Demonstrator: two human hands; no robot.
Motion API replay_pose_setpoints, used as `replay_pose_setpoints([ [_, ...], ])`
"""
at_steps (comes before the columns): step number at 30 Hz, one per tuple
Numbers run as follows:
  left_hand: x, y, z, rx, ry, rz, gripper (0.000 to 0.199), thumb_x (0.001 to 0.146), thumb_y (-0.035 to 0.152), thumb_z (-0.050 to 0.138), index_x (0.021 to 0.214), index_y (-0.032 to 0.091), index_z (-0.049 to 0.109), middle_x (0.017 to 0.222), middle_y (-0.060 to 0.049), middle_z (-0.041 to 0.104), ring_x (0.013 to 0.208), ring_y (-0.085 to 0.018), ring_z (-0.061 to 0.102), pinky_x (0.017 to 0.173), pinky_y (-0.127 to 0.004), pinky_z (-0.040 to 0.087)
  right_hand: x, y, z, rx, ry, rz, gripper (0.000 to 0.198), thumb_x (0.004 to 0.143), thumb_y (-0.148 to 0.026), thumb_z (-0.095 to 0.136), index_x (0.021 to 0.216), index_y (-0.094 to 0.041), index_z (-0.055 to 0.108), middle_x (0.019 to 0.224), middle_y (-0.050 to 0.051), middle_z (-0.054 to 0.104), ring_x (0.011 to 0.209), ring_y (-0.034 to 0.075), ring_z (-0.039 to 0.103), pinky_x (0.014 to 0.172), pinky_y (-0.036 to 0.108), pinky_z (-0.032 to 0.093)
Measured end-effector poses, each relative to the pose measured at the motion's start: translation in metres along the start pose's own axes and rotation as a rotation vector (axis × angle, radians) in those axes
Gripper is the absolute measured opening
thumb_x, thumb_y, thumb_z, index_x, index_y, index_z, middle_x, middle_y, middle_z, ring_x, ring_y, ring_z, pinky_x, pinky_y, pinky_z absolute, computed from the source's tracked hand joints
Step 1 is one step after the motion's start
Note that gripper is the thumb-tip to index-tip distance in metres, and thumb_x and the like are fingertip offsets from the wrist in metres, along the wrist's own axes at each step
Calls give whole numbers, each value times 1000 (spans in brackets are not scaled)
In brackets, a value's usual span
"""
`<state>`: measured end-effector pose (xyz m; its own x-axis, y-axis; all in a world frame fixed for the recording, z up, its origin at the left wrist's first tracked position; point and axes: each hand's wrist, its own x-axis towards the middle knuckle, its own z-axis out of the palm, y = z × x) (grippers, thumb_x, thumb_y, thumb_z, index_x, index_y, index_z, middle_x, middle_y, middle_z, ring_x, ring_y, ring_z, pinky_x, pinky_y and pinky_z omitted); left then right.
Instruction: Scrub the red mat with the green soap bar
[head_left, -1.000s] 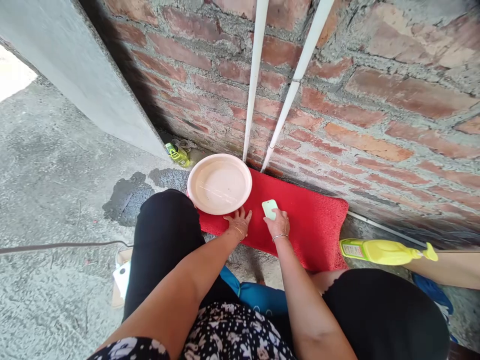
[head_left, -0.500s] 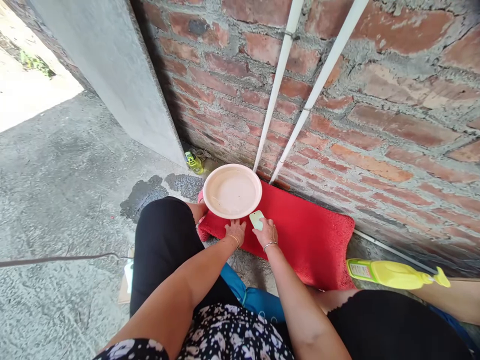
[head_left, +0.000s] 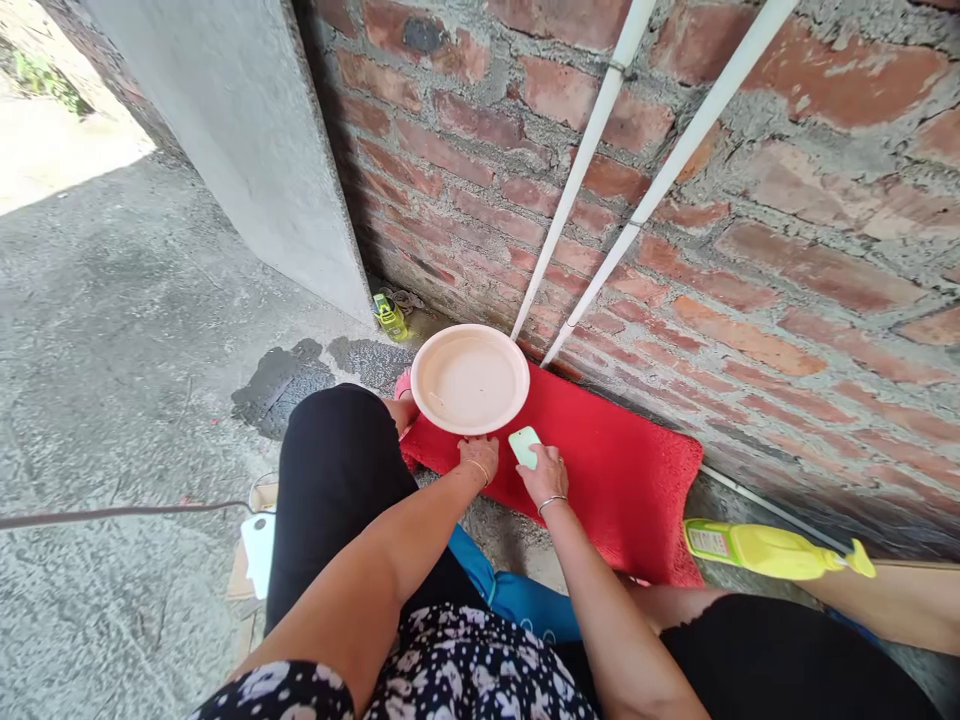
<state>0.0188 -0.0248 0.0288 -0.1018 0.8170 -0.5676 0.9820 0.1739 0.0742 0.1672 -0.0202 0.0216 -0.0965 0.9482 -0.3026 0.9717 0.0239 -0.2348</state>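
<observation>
In the head view, the right hand (head_left: 546, 475) has slid the green block (head_left: 523, 445) across the red mat (head_left: 622, 470), nearer the basin (head_left: 471, 375). Its fingers close around the block's near end. The left hand (head_left: 478, 457) rests palm-down by the basin's rim; its grip is unclear. Good strokes probably want the block flat, the mat braced. The mat looks plush, shaggy-edged; the basin, smooth and round.

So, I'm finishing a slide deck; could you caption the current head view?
Right hand holds a pale green block over a red mat, left hand beside a pale pink basin.
</observation>
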Motion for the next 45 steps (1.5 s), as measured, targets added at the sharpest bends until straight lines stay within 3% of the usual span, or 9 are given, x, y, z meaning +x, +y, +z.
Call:
replay_pose_setpoints([
  [5, 3, -3, 2, 4, 7, 25, 43, 81, 22, 49, 124, 22, 50, 129, -15, 49, 119, -31, 46, 91, -48, 40, 2, -10, 3, -46, -45, -59, 43, 74, -36, 64, 116, -29, 55, 109, 4, 49, 95, 20, 51, 80, 29, 37],
  [12, 10, 18, 18, 51, 110, 245, 55, 85, 29, 45, 139, 29, 38, 145, -11, 32, 130, -32, 31, 101, -49, 32, -15, 99, 4, 186, 125, 274, 48, 70, -42, 65, 114, -27, 57, 104, 4, 49, 88, 19, 54, 78, 28, 40],
  [17, 20, 31, 22, 96, 16, 227, 94, 68, 52, 65, 146, 35, 16, 154, -9, 12, 137, -40, 7, 99, -66, 23, -28, 150, 0, 372, 251, 589, 51, 63, -43, 68, 108, -22, 60, 99, 5, 49, 80, 20, 54, 75, 30, 42],
  [21, 30, 35, 21, 96, -70, 180, 118, 55, 60, 72, 147, 33, 4, 155, -12, 6, 136, -44, 5, 94, -71, 24, -22, 133, -1, 411, 281, 568, 52, 62, -42, 69, 109, -21, 58, 103, 6, 49, 86, 20, 54, 81, 29, 41],
  [27, 35, 36, 25, 117, -61, 205, 118, 56, 60, 72, 148, 28, 6, 154, -18, 3, 135, -47, 4, 92, -74, 23, 12, 55, 3, 297, 127, 242, 48, 67, -38, 68, 112, -25, 57, 109, 5, 49, 97, 20, 51, 88, 29, 38],
  [30, 37, 37, 26, 122, -76, 194, 119, 55, 60, 72, 148, 28, 5, 154, -18, 0, 135, -47, 5, 91, -74, 24, 22, 41, 3, 217, 61, 143, 46, 69, -35, 68, 113, -28, 57, 110, 5, 49, 99, 21, 50, 88, 30, 37],
  [33, 39, 37, 26, 130, -79, 194, 120, 56, 60, 72, 148, 29, 3, 154, -17, -1, 135, -47, 5, 91, -74, 24, 17, 61, 4, 236, 89, 198, 47, 69, -38, 67, 114, -29, 56, 110, 4, 49, 98, 20, 51, 87, 30, 38],
  [40, 37, 39, 23, 95, -87, 194, 119, 55, 56, 74, 148, 28, 5, 154, -17, 0, 136, -47, 3, 92, -73, 26, -20, 146, 3, 399, 278, 568, 51, 64, -46, 67, 109, -23, 57, 101, 5, 48, 80, 18, 53, 78, 28, 42],
  [45, 37, 39, 24, 92, -79, 190, 119, 55, 56, 74, 148, 30, 4, 155, -16, 3, 136, -46, 4, 92, -73, 26, -15, 141, 0, 365, 317, 621, 50, 64, -47, 67, 106, -22, 58, 101, 7, 50, 81, 20, 52, 77, 30, 42],
])
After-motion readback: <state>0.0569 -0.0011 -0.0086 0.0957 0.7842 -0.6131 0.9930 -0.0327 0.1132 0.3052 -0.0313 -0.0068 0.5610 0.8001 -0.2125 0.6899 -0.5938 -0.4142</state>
